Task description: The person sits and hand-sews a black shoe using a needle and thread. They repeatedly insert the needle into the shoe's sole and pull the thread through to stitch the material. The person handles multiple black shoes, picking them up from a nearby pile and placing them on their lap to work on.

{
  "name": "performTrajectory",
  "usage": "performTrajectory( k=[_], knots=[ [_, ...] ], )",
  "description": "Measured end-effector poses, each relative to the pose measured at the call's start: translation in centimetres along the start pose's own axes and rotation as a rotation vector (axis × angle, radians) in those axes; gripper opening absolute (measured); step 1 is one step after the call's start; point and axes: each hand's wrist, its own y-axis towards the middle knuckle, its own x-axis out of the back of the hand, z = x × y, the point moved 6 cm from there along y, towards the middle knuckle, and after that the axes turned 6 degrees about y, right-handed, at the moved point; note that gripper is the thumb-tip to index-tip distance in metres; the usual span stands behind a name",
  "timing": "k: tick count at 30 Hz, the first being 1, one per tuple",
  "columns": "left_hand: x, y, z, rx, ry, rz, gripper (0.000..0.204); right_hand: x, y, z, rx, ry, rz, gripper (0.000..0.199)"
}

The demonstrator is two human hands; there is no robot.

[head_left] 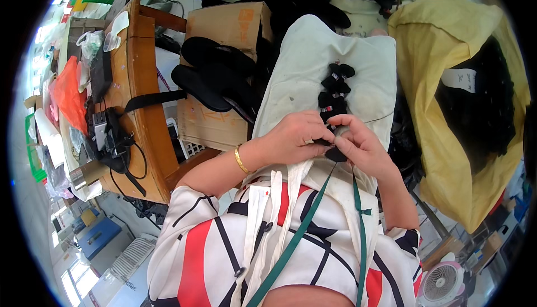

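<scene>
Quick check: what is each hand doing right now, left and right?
Left hand: closed, pinching the near end of the string of small black bows.
Right hand: closed on the same near end, fingers curled.

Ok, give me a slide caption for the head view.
Both hands, left hand and right hand, pinch small black pieces over a cream cloth beside a yellow sack.

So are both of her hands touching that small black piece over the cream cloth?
Touching. The head view shows the left hand and the right hand meeting, fingers pinched on the small black piece at the near end of the row.
</scene>
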Motion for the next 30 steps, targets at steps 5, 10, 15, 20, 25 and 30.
performTrajectory(
  k=[5,10,15,20,25,30],
  knots=[
    [0.7,-0.3,0.9,0.134,0.102,-0.058,0.020,0.9,-0.1,3.8,0.429,-0.587,-0.210,0.014],
    [0.3,-0.4,0.8,0.086,0.123,-0.127,0.019,-3.2,-0.5,5.3,0.852,-1.128,-0.223,0.017],
    [0.9,-0.9,0.8,0.137,0.096,-0.187,0.013,-5.3,-1.1,6.7,0.897,-0.828,-0.121,0.008],
    [2.9,-1.0,1.7,0.166,0.076,-0.298,0.011,0.6,0.5,2.8,0.185,0.432,-0.185,0.007],
    [4.4,-2.4,5.1,0.386,0.190,-0.348,0.010,12.2,-2.8,7.2,0.661,0.860,-0.299,0.011],
    [3.4,-1.6,5.1,0.436,-0.049,-0.331,0.010,9.3,-1.8,8.1,0.708,0.404,-0.558,0.005]
  ],
)
